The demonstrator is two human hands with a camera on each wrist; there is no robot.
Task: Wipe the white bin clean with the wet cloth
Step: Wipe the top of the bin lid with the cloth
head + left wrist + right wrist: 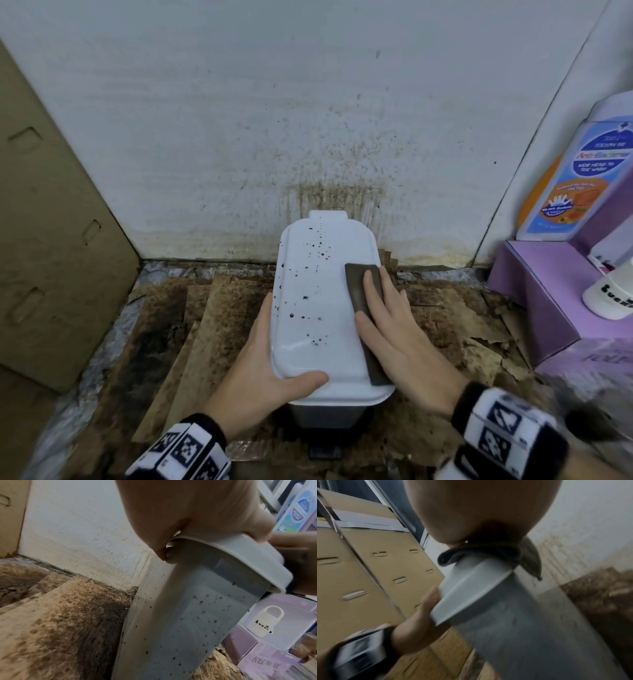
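Note:
A white bin (318, 274) stands against the stained wall, its lid dotted with brown specks; the left wrist view shows its speckled side (188, 615). My left hand (263, 370) grips the lid's near left edge, thumb on top and fingers along the side (161, 550). A dark brown wet cloth (359, 284) lies along the lid's right side. My right hand (394, 329) presses flat on it with straight fingers. In the right wrist view the cloth (529, 559) bulges out under my palm over the lid (471, 588).
Stained, torn cardboard (212, 329) covers the floor around the bin. A cardboard box (51, 240) leans at the left. Purple boxes (534, 291), a wash bottle (575, 178) and a white bottle (609, 294) crowd the right. A black pedal (325, 452) sits at the bin's foot.

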